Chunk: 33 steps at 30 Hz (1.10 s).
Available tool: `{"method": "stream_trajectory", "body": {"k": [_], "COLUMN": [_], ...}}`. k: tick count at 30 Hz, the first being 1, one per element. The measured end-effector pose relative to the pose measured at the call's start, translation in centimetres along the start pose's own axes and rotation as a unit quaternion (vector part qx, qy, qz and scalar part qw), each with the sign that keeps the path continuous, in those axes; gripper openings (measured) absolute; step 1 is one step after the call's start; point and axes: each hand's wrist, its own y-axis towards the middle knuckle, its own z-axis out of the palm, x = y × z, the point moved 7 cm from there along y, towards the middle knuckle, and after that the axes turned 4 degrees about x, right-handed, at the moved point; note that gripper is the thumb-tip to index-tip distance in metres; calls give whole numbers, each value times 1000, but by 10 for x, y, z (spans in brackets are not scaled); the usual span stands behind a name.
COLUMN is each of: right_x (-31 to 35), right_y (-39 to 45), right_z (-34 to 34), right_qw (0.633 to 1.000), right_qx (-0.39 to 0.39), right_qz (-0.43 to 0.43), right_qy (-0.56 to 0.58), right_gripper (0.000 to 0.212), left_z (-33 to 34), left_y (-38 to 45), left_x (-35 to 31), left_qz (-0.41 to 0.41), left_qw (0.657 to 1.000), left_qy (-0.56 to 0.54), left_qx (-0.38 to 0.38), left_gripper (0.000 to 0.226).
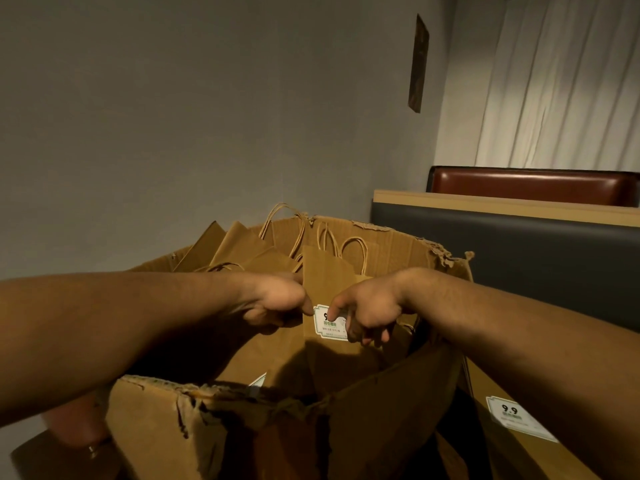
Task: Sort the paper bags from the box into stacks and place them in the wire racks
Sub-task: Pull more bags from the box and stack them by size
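From the head view, our left hand [277, 303] and right hand [363, 315] both pinch one upright paper bag [327, 278] inside the torn cardboard box [391, 414]. We should lift it straight up, clear of neighbouring handles. Roughly five more bags lean behind; one labelled bag [516, 415] lies outside, right. No wire racks are visible.

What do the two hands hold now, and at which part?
Both hands hold one upright paper bag inside the box: the left hand pinches its left edge, the right hand grips beside its white label.
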Motion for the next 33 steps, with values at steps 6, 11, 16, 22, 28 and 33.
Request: {"method": "stream_trajectory", "body": {"k": [6,11,16,22,28,33], "right_x": [0,5,14,23,-18,-10], "right_y": [-4,-7,-18,-29,-38,-44], "right_z": [-3,-2,-19,-37,-61,-71], "right_qw": [1000,1000,992,969,914,781], "right_qx": [-12,-17,-104,-220,-326,-317], "right_qz": [4,-14,-69,-100,2,-157], "right_qy": [-9,4,31,55,242,515], "right_gripper": [57,56,26,31,77,52], "left_z": [0,5,18,36,-37,-49], "left_y": [3,-4,-20,-24,-48,-64], "left_x": [4,2,-18,-12,-57,-69], "left_qz": [9,40,74,17,152,225], "left_qw": [999,998,986,996,988,969], "left_qy": [-15,-29,-148,25,2,-85], "left_qx": [-32,-36,25,79,-40,-50], "left_gripper": [38,38,22,15,25,41]}}
